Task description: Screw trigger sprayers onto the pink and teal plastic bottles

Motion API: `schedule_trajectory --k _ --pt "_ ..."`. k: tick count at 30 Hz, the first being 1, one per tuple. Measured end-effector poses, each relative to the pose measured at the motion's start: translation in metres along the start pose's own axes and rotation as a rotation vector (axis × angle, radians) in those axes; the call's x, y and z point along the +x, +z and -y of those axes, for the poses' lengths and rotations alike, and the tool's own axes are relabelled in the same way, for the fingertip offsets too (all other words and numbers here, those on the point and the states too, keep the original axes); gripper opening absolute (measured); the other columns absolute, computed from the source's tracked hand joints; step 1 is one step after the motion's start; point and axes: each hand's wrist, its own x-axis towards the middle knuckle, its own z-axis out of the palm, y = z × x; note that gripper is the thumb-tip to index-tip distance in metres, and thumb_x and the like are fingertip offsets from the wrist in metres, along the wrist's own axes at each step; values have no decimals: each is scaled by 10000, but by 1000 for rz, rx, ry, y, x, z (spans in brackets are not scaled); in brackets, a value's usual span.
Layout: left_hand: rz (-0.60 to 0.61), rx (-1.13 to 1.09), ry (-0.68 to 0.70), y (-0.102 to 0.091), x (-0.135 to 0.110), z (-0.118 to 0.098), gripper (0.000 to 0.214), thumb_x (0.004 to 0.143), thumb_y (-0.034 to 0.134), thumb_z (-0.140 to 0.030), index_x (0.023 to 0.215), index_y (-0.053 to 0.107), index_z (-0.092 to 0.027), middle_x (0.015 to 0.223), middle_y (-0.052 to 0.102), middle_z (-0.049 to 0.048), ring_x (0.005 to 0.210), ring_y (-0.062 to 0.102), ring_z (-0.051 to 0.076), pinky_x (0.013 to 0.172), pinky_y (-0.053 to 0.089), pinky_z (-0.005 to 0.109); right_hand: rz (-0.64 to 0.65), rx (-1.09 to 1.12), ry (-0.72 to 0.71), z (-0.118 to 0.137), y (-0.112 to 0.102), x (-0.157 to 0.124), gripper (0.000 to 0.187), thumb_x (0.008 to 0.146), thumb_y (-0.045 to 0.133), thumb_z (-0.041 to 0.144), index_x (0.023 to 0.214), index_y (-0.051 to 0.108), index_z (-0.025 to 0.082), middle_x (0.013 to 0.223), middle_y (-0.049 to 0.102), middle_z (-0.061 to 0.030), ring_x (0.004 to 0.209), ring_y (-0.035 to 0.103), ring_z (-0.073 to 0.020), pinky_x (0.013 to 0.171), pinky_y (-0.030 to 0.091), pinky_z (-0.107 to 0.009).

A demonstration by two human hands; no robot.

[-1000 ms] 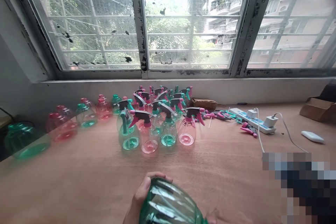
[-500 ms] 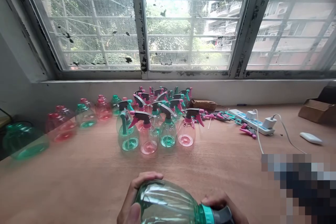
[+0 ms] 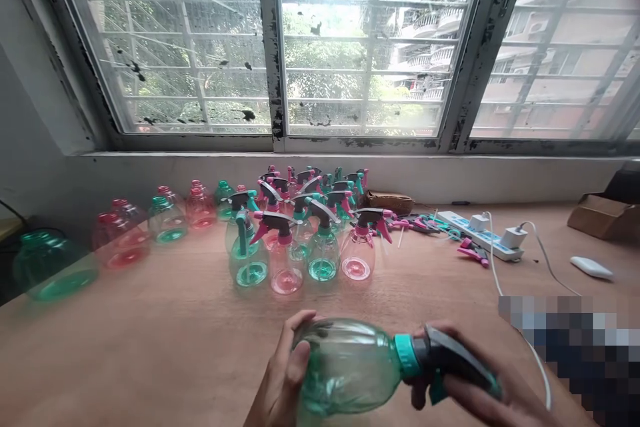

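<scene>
Close to me, a clear green spray bottle [image 3: 350, 367] lies on its side in the air, its base toward the left. My left hand [image 3: 287, 373] is wrapped round the base end, thumb in front. Around the black spray head [image 3: 457, 357] with its green collar and trigger, my right hand [image 3: 480, 380] is closed, fingers below and behind it. The head sits at the bottle's neck; whether it is fully tight I cannot tell. Beyond my hands stand several green and pink spray bottles [image 3: 323, 257] with heads on.
Open-necked pink and green bottles [image 3: 170, 223] line the left edge of the table. Loose spray heads [image 3: 425, 221] lie by a white power strip [image 3: 483, 237] with plugged-in cables. A white mouse [image 3: 591, 267] and a cardboard box [image 3: 605, 213] are at right. Blurred-out blocks cover the lower right.
The bottle has risen and shifted right in my hands, now showing its whole spray head. My right hand has moved from the neck area to round the head.
</scene>
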Motion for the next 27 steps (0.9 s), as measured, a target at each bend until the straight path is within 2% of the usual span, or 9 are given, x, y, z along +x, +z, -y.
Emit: schedule_trajectory --k 2,5,8,11,14,16,21,24,27 --pt "85 79 -27 0 0 -1 542 972 452 -640 1320 553 -238 1372 659 115 1329 538 347 1091 419 444 -11 -140 -76 14 -11 12 333 843 710 576 900 756 251 755 789 -63 668 725 -270 637 563 -365" --pt "192 209 50 1 -1 -3 440 995 509 -511 1366 543 -277 1377 658 93 1299 571 320 1088 431 422 -29 -301 -135 33 -34 42 314 899 672 516 874 756 214 723 765 -52 539 678 -216 541 553 -341" --pt "184 333 178 4 -3 -4 328 969 595 -374 1292 610 -321 1369 659 52 1280 587 295 1117 416 373 -96 -414 -213 51 -63 72 320 868 705 529 856 775 216 665 745 -31 418 583 -154 439 491 -305" --pt "198 384 258 6 -4 -4 288 947 631 -324 1234 643 -342 1361 669 28 1258 612 285 1114 432 345 -175 -499 -157 63 -90 99 447 807 738 596 591 745 205 408 633 -22 363 545 -158 355 434 -277" --pt "212 426 284 6 -3 -5 291 951 628 -313 1240 639 -349 1369 668 22 1263 617 284 1131 429 354 -267 -476 -243 66 -111 129 414 782 790 557 589 737 195 456 653 -26 374 525 -137 317 378 -248" --pt "248 475 273 5 -1 -7 291 962 614 -322 1252 632 -340 1396 651 33 1283 605 294 1148 421 379 -308 -439 -297 65 -119 153 374 783 800 537 663 736 188 608 714 -43 476 599 -153 366 435 -248" --pt "334 587 207 1 1 -14 332 977 587 -364 1306 599 -325 1463 599 60 1342 558 320 1159 419 428 -280 -381 -324 54 -118 215 310 927 689 449 824 717 158 699 697 -28 563 633 -150 464 510 -259" --pt "323 587 211 0 0 -15 334 974 591 -361 1306 601 -327 1464 598 54 1351 551 313 1148 435 402 -197 -372 -274 44 -105 240 205 995 623 344 1056 682 158 969 735 -35 729 703 -165 645 606 -325" --pt "327 584 211 1 0 -15 338 979 587 -352 1317 588 -331 1465 598 42 1354 549 294 1159 425 378 -110 -354 -249 34 -90 254 237 993 627 324 1178 657 178 1164 714 -73 917 719 -225 784 620 -411"
